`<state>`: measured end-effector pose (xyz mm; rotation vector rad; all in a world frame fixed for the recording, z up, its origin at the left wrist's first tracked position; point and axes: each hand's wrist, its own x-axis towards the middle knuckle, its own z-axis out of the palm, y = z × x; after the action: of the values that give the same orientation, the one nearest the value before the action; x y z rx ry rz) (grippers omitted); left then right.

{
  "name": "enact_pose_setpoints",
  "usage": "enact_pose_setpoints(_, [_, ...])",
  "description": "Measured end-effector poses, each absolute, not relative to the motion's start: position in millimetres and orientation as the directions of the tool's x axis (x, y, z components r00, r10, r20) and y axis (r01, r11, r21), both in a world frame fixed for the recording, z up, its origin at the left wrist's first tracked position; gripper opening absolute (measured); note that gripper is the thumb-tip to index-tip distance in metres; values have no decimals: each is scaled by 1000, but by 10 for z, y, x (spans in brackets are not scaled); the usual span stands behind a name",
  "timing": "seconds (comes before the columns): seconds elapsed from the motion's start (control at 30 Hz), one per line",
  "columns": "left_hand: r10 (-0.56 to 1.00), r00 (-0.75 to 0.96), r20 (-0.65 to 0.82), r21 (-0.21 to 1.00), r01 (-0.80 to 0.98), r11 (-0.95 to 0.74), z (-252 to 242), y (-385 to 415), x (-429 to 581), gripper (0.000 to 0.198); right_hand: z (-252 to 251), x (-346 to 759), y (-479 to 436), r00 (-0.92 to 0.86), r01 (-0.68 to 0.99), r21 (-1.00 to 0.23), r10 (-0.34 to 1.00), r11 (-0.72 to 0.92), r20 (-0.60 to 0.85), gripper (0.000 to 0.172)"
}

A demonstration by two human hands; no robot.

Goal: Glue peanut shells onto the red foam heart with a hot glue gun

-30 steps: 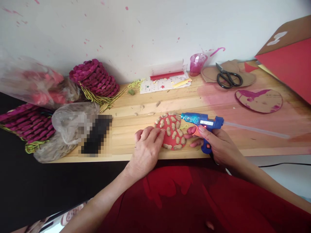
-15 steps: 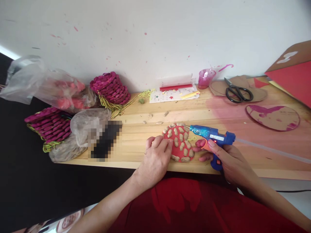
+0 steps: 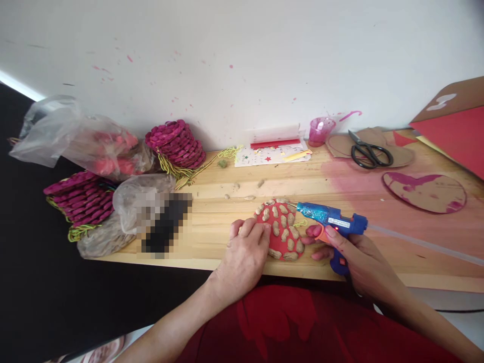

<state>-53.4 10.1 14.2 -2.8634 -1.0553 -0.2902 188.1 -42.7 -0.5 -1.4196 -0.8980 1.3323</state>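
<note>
A red piece with rounded edges point(image 3: 279, 247), dotted with several whole peanuts, lies near the table's front edge. My left hand point(image 3: 245, 252) is closed on its left side, fingers curled and hiding that part. A blue hot glue gun point(image 3: 321, 214) is gripped in my right hand point(image 3: 355, 247), with a finger at the orange trigger. Its metal nozzle points left and meets the piece's upper right edge, by the peanuts there. A clear glue stick point(image 3: 423, 243) sticks out of the gun's back. A bit of yellow yarn point(image 3: 300, 223) lies between piece and gun.
Black scissors point(image 3: 370, 154) rest on cardboard cutouts point(image 3: 401, 156) at the back right, near a paint-stained cardboard shape point(image 3: 425, 191). A pink plastic cup point(image 3: 320, 132) stands by the wall. Magenta bundles point(image 3: 176, 146) and plastic bags point(image 3: 102, 146) crowd the left. Several loose peanuts point(image 3: 249, 197) lie mid-table.
The camera view has shifted slightly, so most things sit a little lower in the picture. Both hands keep their grip, and the nozzle stays at the piece's upper right edge.
</note>
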Motion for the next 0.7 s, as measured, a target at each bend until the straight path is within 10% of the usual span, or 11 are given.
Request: enact_pose_setpoints(0.7, [615, 753, 234, -29, 638, -770, 140, 124, -553, 44, 16, 1848, -425, 133, -154, -950, 947, -272, -293, 40])
